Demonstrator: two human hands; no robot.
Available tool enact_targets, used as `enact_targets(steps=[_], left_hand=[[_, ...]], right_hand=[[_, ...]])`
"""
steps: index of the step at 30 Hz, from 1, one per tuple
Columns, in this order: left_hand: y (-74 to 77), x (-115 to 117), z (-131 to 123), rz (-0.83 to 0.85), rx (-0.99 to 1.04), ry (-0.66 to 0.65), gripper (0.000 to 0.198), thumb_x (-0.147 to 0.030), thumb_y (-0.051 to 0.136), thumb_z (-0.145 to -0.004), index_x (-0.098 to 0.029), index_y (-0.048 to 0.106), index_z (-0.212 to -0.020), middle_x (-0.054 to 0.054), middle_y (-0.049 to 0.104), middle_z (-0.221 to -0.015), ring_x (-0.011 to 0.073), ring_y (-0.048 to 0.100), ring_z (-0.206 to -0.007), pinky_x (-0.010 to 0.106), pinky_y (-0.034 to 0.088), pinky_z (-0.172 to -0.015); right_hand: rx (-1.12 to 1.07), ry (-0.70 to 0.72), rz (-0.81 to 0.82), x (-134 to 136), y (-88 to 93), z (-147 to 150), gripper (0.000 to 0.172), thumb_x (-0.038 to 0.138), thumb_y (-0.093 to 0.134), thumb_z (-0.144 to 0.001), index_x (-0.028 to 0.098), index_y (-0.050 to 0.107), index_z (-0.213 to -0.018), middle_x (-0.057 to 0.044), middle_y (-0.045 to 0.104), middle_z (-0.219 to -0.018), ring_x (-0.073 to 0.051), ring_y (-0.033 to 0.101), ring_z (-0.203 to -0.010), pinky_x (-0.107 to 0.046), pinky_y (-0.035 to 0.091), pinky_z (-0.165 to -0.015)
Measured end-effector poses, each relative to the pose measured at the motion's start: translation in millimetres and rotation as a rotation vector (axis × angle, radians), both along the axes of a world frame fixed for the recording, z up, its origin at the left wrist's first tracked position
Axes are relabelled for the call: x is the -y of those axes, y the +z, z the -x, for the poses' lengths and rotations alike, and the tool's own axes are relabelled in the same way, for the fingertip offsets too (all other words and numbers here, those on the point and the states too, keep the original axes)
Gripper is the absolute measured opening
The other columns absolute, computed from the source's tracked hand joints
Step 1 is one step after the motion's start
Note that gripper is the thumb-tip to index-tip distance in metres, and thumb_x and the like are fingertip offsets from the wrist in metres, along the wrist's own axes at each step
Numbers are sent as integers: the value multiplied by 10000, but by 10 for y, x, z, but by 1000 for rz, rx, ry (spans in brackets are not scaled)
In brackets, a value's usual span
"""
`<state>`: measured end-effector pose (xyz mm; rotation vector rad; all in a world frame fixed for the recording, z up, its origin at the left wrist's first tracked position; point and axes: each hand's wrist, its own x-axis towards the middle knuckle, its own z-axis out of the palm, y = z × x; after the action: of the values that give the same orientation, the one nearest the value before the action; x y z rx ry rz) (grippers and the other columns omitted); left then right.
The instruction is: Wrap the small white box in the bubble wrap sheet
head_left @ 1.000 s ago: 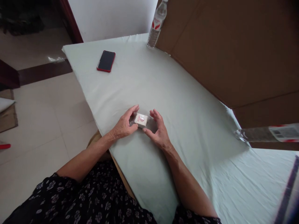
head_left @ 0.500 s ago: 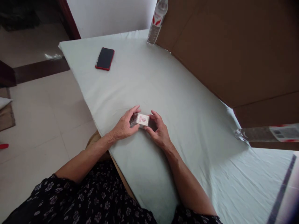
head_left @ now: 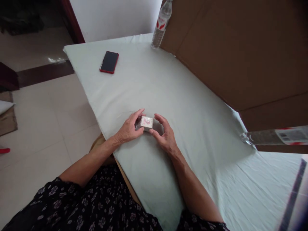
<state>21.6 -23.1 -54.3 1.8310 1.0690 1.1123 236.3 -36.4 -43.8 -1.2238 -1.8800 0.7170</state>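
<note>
A small white box (head_left: 147, 122) with red print on top rests on the cloth, low and near the table's front edge. Clear, shiny wrapping shows at its left end. My left hand (head_left: 128, 129) is closed around that end, thumb on the near side and fingers on the far side. At the other end, my right hand (head_left: 165, 134) is curved with fingers and thumb spread apart. Its thumb tip lies at the box's near right corner; whether it touches I cannot tell. Part of the box's left side is hidden by my left fingers.
A pale green cloth (head_left: 192, 115) covers the table. Toward the far left lies a phone (head_left: 109, 62) with a red case. One water bottle (head_left: 161, 25) stands by a large brown cardboard panel (head_left: 235, 48); another bottle (head_left: 267, 137) is at the right.
My right fingers have come slightly away from the box's right end. My left hand keeps its hold, and the box's top has turned a little. The whole view has shifted slightly.
</note>
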Motion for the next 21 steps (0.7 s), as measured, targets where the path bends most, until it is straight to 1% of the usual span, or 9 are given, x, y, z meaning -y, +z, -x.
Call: enact_targets(steps=[2,4,5,7,11,16,18,21], left_hand=[[0,1,0,-13,-4,-5,800,-147,642,-770,-207,390,-1527,131,633,-1325,254,611,-1207,426,491,-1069],[5,2,-2,-33,-11,-8,798,-141,638,-769,-207,392,-1525,131,636,-1323,256,610,-1208,428,488,-1073],[8,3,-4,-43,-13,-9,797,-138,634,-769,-206,391,-1525,132,636,-1323,255,611,-1206,427,488,-1072],[16,5,-10,-60,-10,-9,791,-134,626,-773,-200,388,-1525,137,635,-1322,252,614,-1200,424,490,-1068],[22,8,-22,-63,-6,-14,792,-132,621,-779,-206,377,-1529,136,635,-1316,248,613,-1204,422,493,-1063],[15,4,-16,-52,-6,-15,790,-130,616,-783,-210,380,-1533,133,632,-1325,249,607,-1212,421,488,-1073],[14,4,-13,-54,-11,-14,792,-123,614,-785,-213,377,-1535,134,632,-1326,249,608,-1214,424,490,-1073],[21,9,-14,-62,-21,-22,795,-111,607,-785,-210,368,-1537,139,629,-1327,250,610,-1216,424,495,-1069]], right_hand=[[36,-4,-61,-13,99,-2,444,474,638,-937,330,587,-1355,-90,624,-1422,-296,567,-1335,-549,443,-1116],[93,-4,-119,-47,193,-4,276,418,613,-964,333,672,-1220,-71,691,-1313,-282,621,-1248,-528,467,-1069],[132,3,-148,-69,234,-3,218,390,612,-967,331,700,-1158,-63,711,-1268,-278,644,-1197,-519,475,-1040],[224,38,-205,-117,304,4,157,348,625,-961,326,728,-1077,-54,727,-1232,-276,660,-1134,-513,469,-1003],[405,120,-262,-195,404,45,151,329,602,-976,323,747,-1019,-50,730,-1230,-279,648,-1091,-521,433,-981],[491,179,-296,-254,431,115,224,258,500,-1013,303,718,-1002,-51,743,-1194,-266,633,-1103,-529,370,-1070],[505,179,-317,-280,408,131,217,245,479,-1015,283,688,-968,-58,746,-1179,-262,638,-1093,-518,380,-1064],[504,138,-376,-322,372,137,176,228,470,-1007,259,620,-920,-71,742,-1173,-245,662,-1032,-481,438,-977]])
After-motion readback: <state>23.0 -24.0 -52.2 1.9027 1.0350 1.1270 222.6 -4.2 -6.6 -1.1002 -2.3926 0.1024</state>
